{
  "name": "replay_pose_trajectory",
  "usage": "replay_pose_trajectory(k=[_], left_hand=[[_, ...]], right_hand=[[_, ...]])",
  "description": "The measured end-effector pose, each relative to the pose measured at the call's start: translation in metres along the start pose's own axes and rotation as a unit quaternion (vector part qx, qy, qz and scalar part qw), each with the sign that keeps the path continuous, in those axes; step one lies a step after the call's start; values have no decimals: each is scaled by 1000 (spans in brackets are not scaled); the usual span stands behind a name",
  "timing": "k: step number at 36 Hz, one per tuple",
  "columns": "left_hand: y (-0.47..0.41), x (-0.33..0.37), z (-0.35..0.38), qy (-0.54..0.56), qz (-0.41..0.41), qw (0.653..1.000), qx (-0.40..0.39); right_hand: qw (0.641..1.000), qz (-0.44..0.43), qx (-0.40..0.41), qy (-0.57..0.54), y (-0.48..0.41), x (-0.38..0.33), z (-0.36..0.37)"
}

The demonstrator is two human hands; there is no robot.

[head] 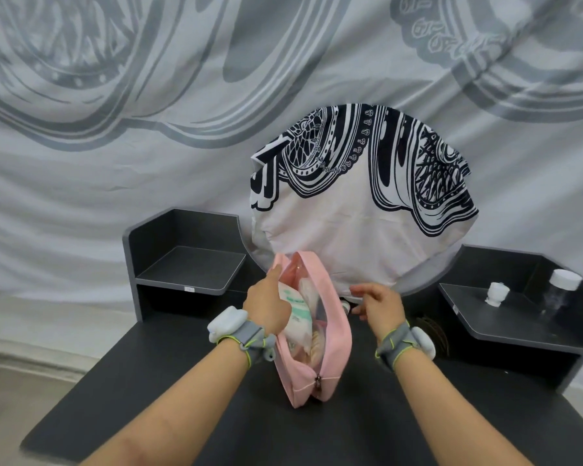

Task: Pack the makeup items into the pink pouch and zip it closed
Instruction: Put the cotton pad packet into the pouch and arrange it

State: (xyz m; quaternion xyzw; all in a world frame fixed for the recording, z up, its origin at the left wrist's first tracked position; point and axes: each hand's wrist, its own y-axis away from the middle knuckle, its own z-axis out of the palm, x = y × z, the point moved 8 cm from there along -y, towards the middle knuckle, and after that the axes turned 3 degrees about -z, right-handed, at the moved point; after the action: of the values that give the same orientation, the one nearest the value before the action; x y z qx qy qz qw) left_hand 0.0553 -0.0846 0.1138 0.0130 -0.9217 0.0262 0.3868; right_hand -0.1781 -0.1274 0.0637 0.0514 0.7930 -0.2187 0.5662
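Your left hand (266, 307) grips the left rim of the soft pink pouch (334, 348), which stands unzipped on the matte dark bench (148, 398) with crinkly packets (295, 311) inside. Just right of the pouch, your right hand (379, 306) curls loosely; I cannot tell whether it holds anything.

Nothing here can be read with certainty. The white packet (295, 306) inside the pink pouch (330, 331) carries green print, but it is too blurred to make out. A small label (189, 289) on the front edge of the left shelf (189, 267) is too small to read. The hanging cloth (360, 203) shows only ornament.
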Motion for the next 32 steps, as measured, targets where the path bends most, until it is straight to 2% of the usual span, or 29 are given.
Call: replay_pose_trajectory(k=[2, 5, 8, 10, 14, 16, 20, 23, 24, 27, 32], left_hand=[[-2, 1, 1, -3, -2, 1000, -1], [-6, 4, 5, -8, -6, 1000, 1], [-11, 6, 6, -18, -14, 1000, 16], [-13, 7, 8, -24, -20, 999, 27], [-17, 8, 10, -33, -42, 997, 49], [-18, 8, 13, -38, -46, 997, 52], [-19, 7, 15, -44, -51, 996, 56], [-19, 8, 15, -47, -54, 996, 61], [-19, 7, 15, -47, -54, 996, 61], [-19, 7, 15, -44, -52, 996, 59], [-17, 8, 15, -41, -51, 995, 69]], right_hand=[[993, -11, -53, 102, -7, 14, 13], [959, -28, -144, 241, -16, 39, 38], [927, 20, -182, 327, 5, 33, 46], [932, 76, -166, 314, 9, 38, 46], [963, 163, -98, 190, 3, 49, 48], [971, 180, -68, 143, -1, 51, 49], [971, 173, -56, 154, -3, 53, 56], [937, 137, -88, 309, -4, 56, 58], [932, 119, -96, 330, -3, 56, 57], [950, 73, -104, 287, 4, 44, 44], [985, 33, -12, 168, 11, 9, 6]])
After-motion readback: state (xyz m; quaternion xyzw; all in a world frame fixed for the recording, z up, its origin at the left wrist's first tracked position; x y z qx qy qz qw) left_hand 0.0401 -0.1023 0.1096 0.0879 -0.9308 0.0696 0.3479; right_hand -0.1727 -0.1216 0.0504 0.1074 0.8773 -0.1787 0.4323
